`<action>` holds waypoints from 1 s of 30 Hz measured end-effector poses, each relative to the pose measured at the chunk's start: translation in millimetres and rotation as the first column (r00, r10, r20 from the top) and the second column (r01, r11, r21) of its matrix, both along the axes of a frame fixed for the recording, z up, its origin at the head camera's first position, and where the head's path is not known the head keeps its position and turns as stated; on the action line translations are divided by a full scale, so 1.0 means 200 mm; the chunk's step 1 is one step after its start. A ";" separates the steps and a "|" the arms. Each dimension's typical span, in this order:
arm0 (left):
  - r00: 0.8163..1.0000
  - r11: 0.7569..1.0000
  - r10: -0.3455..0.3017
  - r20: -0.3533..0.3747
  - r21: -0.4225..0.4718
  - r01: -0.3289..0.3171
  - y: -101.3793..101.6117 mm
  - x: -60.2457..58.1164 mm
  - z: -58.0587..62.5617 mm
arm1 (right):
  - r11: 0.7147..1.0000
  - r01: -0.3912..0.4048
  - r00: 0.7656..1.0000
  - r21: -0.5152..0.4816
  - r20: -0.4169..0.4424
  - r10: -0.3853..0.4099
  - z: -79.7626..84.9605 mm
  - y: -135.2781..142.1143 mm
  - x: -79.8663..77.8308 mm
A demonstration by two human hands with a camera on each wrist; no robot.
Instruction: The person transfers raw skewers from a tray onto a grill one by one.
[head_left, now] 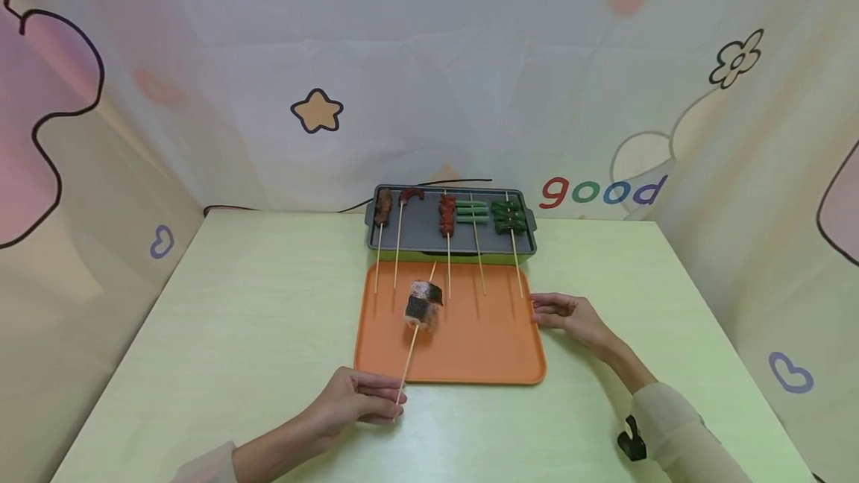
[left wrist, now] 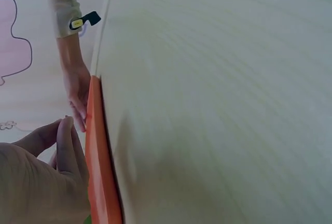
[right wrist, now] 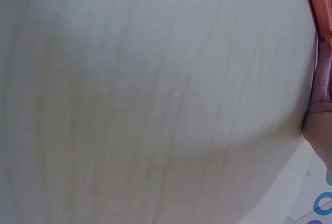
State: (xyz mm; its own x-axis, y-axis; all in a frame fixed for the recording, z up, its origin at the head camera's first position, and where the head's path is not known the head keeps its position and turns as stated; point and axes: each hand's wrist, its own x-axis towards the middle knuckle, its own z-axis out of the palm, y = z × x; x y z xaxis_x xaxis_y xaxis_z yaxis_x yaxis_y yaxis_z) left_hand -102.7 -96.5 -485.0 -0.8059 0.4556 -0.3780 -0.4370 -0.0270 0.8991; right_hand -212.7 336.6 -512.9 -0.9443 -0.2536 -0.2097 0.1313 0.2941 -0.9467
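Note:
In the head view my left hand [head_left: 359, 397] pinches the lower end of a wooden skewer stick [head_left: 409, 360]. White-and-black food chunks [head_left: 423, 304] sit on this skewer above an orange tray [head_left: 483, 356], its tip pointing toward the back. The left wrist view has the thumb and fingertips of that left hand [left wrist: 52, 162] pressed together beside the tray's orange side [left wrist: 98, 156]. At the tray's right edge, my right hand [head_left: 573, 319] touches the rim with extended fingers. Only part of this right hand [right wrist: 322, 89] appears in the right wrist view.
Behind the tray stands a dark grill pan [head_left: 423, 233] with a green base. Several food skewers lie across it, including red chunks [head_left: 447, 215] and green leafy pieces [head_left: 508, 217], sticks overhanging the tray. A patterned curtain [head_left: 416, 110] hangs behind the pale table [head_left: 268, 297].

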 end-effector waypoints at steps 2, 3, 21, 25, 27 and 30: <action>1.000 1.000 0.000 -0.011 0.007 0.000 -0.01 0.00 0.02 | 1.000 -0.003 1.000 -0.005 -0.009 0.003 0.00 0.00 0.00; 1.000 1.000 0.000 -0.014 0.013 0.001 -0.01 0.00 0.03 | 1.000 -0.006 1.000 -0.006 -0.012 0.006 0.00 0.01 0.00; 0.988 1.000 0.002 -0.152 0.030 0.003 0.07 -0.28 0.18 | 1.000 0.003 1.000 0.009 -0.018 -0.003 0.00 0.00 0.01; 0.985 0.999 0.034 -0.169 0.029 -0.029 0.11 -0.38 0.20 | 1.000 0.014 1.000 0.020 -0.009 -0.013 0.00 -0.01 0.01; 0.985 0.998 0.052 -0.166 0.025 -0.049 0.12 -0.44 0.21 | 1.000 0.015 1.000 0.027 -0.008 -0.015 0.00 -0.01 0.01; 0.985 0.996 0.085 -0.153 0.012 -0.084 0.14 -0.51 0.21 | 0.999 0.026 1.000 0.030 0.000 -0.026 0.00 -0.02 0.01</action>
State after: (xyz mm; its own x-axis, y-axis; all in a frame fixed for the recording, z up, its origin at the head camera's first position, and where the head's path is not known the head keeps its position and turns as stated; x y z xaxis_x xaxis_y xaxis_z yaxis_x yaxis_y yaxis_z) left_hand -205.6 -68.6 -443.4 -0.8897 0.3853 -0.2450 -0.2904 -0.0633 0.9548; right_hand -210.5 333.0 -512.1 -0.9504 -0.2229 -0.2169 0.1391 0.3191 -0.9375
